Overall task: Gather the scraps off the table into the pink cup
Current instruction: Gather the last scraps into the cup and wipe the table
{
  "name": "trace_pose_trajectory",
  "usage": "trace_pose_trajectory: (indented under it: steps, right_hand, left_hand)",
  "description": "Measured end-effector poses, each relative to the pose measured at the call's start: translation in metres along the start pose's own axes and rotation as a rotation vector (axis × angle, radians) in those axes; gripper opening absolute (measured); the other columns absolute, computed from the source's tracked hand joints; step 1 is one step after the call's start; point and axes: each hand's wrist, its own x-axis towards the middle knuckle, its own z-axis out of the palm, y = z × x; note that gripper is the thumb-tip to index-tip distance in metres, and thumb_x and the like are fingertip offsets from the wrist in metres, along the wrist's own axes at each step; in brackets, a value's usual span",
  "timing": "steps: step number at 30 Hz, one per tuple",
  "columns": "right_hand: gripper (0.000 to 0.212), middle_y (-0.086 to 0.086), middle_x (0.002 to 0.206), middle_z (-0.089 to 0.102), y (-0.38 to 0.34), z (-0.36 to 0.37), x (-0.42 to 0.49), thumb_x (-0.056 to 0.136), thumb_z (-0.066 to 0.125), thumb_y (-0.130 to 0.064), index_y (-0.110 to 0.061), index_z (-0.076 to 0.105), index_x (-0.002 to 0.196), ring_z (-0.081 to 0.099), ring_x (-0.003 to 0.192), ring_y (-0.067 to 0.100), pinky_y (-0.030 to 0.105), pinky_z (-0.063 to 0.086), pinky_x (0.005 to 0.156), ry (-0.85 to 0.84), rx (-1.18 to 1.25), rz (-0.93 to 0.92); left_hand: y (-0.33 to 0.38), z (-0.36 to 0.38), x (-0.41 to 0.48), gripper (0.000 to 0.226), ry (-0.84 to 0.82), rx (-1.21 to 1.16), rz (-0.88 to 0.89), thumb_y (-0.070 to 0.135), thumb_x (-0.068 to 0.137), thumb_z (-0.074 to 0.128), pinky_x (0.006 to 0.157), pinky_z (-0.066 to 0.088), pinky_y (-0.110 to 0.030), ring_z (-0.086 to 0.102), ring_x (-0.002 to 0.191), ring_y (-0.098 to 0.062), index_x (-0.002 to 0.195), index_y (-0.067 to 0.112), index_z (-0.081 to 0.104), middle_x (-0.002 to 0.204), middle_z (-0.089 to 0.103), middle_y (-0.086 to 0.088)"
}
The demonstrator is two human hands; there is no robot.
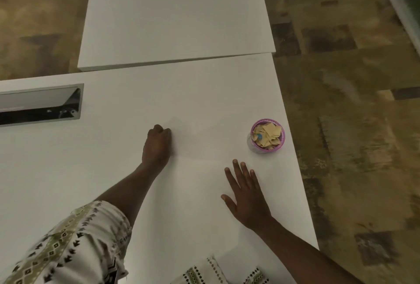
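The left hand [156, 145] is curled into a fist on the white counter [113, 170], well apart from the pink cup [267, 136]. Whether it grasps any scraps I cannot tell, because the fingers are closed downward and hide what is under them. The right hand [244, 193] lies flat and released on the counter, fingers spread, near the cup but not touching it.

The pink cup stands upright close to the right edge of the counter, and it is already filled with tan scraps [268, 135] up to the rim, with one small blue piece among them.

In my judgement the task is almost finished, since no loose scrap shows on the counter. If the left hand does hold something, it is best to keep the fist closed, carry it right over the mouth of the cup and open the fingers only there, low above the rim. The cup is full and stands near the edge, so the right hand could steady its wall first; a push from the side may tip it to the floor [352, 124], and a drop from high may make pieces jump out.

Count: one cup, two hands, two white counter tops [177, 11], one dark slot [41, 106] in the near one. The scraps in the cup are many and overlap, so I cannot count them exactly
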Motion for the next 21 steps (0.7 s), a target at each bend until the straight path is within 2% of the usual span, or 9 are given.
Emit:
trace_pose_trajectory:
  steps: [3, 6, 13, 15, 18, 20, 21]
  right_hand:
    - [0.071, 0.007, 0.166, -0.003, 0.002, -0.001, 0.0, 0.101, 0.036, -0.054, -0.022, 0.009, 0.158, -0.003, 0.153, 0.028, 0.052, 0.017, 0.121, 0.003, 0.021, -0.008]
    - [0.071, 0.008, 0.166, -0.001, 0.001, -0.002, 0.0, 0.1, 0.037, -0.054, -0.021, 0.011, 0.158, -0.002, 0.153, 0.028, 0.052, 0.017, 0.121, 0.003, 0.029, -0.01]
    - [0.071, 0.007, 0.166, 0.001, 0.001, -0.002, 0.0, 0.1, 0.037, -0.055, -0.022, 0.012, 0.158, -0.001, 0.153, 0.027, 0.051, 0.018, 0.121, -0.004, 0.018, 0.004]
    - [0.071, 0.007, 0.166, 0.001, 0.001, -0.001, 0.0, 0.1, 0.036, -0.056, -0.022, 0.012, 0.158, 0.0, 0.153, 0.027, 0.051, 0.019, 0.121, -0.002, 0.012, 0.001]
    - [0.071, 0.007, 0.166, 0.002, 0.001, 0.0, 0.0, 0.099, 0.036, -0.056, -0.021, 0.013, 0.158, 0.001, 0.153, 0.027, 0.051, 0.019, 0.121, 0.002, 0.011, 0.002]
    - [0.072, 0.007, 0.166, 0.002, 0.001, 0.001, 0.001, 0.099, 0.036, -0.056, -0.021, 0.013, 0.158, 0.001, 0.153, 0.027, 0.051, 0.019, 0.12, 0.003, 0.003, 0.001]
    - [0.072, 0.008, 0.166, 0.002, 0.002, 0.0, 0.0, 0.099, 0.036, -0.056, -0.021, 0.013, 0.158, 0.001, 0.153, 0.027, 0.051, 0.019, 0.12, 0.005, -0.002, 0.001]
  left_hand:
    - [-0.003, 0.004, 0.003, 0.019, -0.005, 0.113, 0.082, -0.01, 0.08, 0.05, 0.053, 0.037, -0.036, 0.046, 0.084, -0.031, 0.078, 0.009, 0.047, 0.087, 0.047, -0.008]
    - [-0.007, 0.007, 0.005, 0.025, -0.023, 0.171, 0.135, -0.017, 0.073, 0.051, 0.049, 0.035, -0.037, 0.047, 0.081, -0.033, 0.08, 0.007, 0.048, 0.086, 0.049, -0.012]
    - [-0.007, 0.009, 0.004, 0.022, -0.006, 0.142, 0.126, -0.014, 0.076, 0.053, 0.05, 0.032, -0.035, 0.044, 0.073, -0.03, 0.078, 0.007, 0.046, 0.081, 0.049, -0.012]
    - [-0.007, 0.007, 0.008, 0.015, 0.007, -0.015, 0.042, -0.004, 0.083, 0.05, 0.053, 0.032, -0.031, 0.045, 0.07, -0.028, 0.075, 0.009, 0.048, 0.078, 0.05, -0.008]
    - [-0.005, -0.007, 0.01, 0.014, 0.065, -0.416, -0.249, 0.007, 0.086, 0.054, 0.058, 0.04, -0.022, 0.057, 0.068, -0.013, 0.079, 0.012, 0.065, 0.078, 0.063, 0.0]
    - [-0.011, -0.012, 0.003, 0.014, 0.127, -0.562, -0.432, 0.01, 0.088, 0.058, 0.069, 0.044, -0.02, 0.062, 0.078, -0.012, 0.091, 0.012, 0.071, 0.087, 0.069, 0.002]
    - [-0.015, -0.011, -0.002, 0.016, 0.14, -0.565, -0.467, 0.011, 0.088, 0.059, 0.076, 0.046, -0.022, 0.063, 0.085, -0.014, 0.097, 0.013, 0.073, 0.093, 0.07, 0.001]
